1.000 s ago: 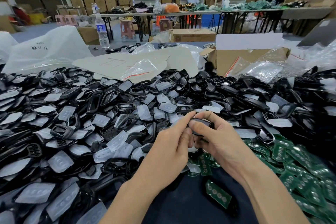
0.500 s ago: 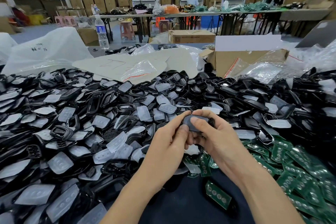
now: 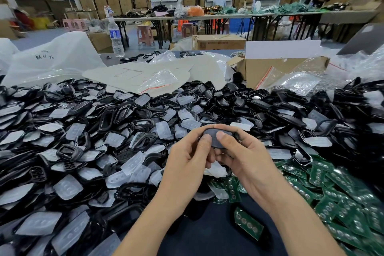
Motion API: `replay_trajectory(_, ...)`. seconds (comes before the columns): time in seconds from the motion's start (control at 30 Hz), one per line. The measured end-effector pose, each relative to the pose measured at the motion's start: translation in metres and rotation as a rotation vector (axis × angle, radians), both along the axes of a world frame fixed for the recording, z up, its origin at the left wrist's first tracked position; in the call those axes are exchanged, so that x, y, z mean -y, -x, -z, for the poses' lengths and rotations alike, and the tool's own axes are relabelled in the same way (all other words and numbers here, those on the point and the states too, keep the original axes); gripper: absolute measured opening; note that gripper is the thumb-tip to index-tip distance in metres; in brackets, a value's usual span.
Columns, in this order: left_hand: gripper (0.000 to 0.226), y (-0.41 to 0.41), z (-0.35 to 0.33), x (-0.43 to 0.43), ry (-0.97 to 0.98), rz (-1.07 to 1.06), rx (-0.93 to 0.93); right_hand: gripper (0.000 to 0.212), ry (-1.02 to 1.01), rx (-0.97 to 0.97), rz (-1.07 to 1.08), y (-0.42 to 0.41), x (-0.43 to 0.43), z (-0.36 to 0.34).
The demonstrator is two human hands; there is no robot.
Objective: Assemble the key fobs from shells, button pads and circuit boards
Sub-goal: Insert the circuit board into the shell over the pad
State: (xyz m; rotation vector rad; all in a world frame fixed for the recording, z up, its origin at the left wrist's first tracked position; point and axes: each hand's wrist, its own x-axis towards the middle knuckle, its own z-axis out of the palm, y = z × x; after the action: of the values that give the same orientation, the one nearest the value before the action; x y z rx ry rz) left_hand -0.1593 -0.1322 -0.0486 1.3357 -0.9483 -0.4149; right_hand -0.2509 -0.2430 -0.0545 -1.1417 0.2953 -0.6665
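Note:
Both hands hold one black key fob (image 3: 216,133) in front of me above the table. My left hand (image 3: 190,156) grips its left side, thumb pressed on its top face. My right hand (image 3: 243,156) grips its right side, thumb beside the left thumb. A deep heap of black shells (image 3: 116,114) mixed with translucent button pads (image 3: 133,164) covers the table to the left and behind. Green circuit boards (image 3: 336,185) are piled at the lower right, and a single board (image 3: 248,223) lies on the dark cloth near my right forearm.
Behind the heap lie clear plastic bags (image 3: 49,60), a flat cardboard sheet (image 3: 145,72) and an open cardboard box (image 3: 278,68). A water bottle (image 3: 116,37) stands at the table's far edge. Long tables, stacked cartons and two other people fill the background.
The fob has turned in my hands: its broad top face now points toward me and both thumbs press on it. The hands have shifted slightly up and closer together.

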Motion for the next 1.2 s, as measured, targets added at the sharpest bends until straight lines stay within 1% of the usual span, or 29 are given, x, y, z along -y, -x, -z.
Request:
replay_trajectory(0.17, 0.038, 0.0014, -0.0039, 0.0002, 0.021, 0.011, 0.002, 0.023, 0.004, 0.018, 0.028, -0.0032, -0.0005, 0.0011)
replay_trajectory(0.3, 0.038, 0.0014, -0.0064, -0.001, 0.023, 0.026, -0.022, 0.031, 0.032, 0.015, 0.031, -0.0029, -0.0018, 0.002)
replay_trajectory(0.4, 0.038, -0.001, -0.0075, -0.0025, 0.031, 0.009, -0.065, 0.029, 0.076, 0.023, -0.001, -0.0027, -0.0024, 0.003)
replay_trajectory(0.5, 0.037, -0.0019, -0.0066, -0.0026, 0.026, -0.01, -0.075, 0.023, 0.135, -0.01, 0.019, -0.0023, -0.0015, 0.006)
replay_trajectory(0.6, 0.034, -0.0011, -0.0047, -0.0004, -0.009, -0.028, -0.046, 0.018, 0.152, -0.038, 0.048, -0.0024, -0.0003, 0.0072)
replay_trajectory(0.7, 0.032, -0.0019, -0.0034, 0.0001, -0.04, -0.039, 0.0, 0.021, 0.142, -0.059, 0.066, -0.0015, 0.0012, 0.0068)
replay_trajectory(0.77, 0.032, -0.0031, -0.0034, -0.0016, -0.053, -0.026, 0.016, 0.018, 0.148, -0.073, 0.077, -0.0003, 0.0021, 0.0067)
replay_trajectory(0.83, 0.033, -0.0032, -0.004, -0.0033, -0.051, -0.003, 0.002, 0.015, 0.133, -0.079, 0.08, 0.0002, 0.0021, 0.0056)
replay_trajectory(0.93, 0.034, -0.0024, -0.0045, -0.0038, -0.019, 0.002, -0.101, 0.018, 0.047, -0.059, 0.08, 0.0007, 0.0012, 0.0034)
replay_trajectory(1.0, 0.033, -0.0017, -0.0044, -0.0036, -0.009, 0.007, -0.121, 0.022, 0.006, -0.046, 0.07, 0.0012, 0.0015, 0.0025)
replay_trajectory(1.1, 0.029, -0.0015, -0.003, -0.004, -0.008, 0.003, -0.071, 0.031, -0.029, -0.046, 0.053, 0.0014, 0.0015, 0.0013)
replay_trajectory(1.2, 0.022, -0.0033, -0.0011, -0.0031, -0.023, -0.032, 0.009, 0.031, -0.036, -0.049, 0.04, 0.0017, 0.0009, -0.0001)
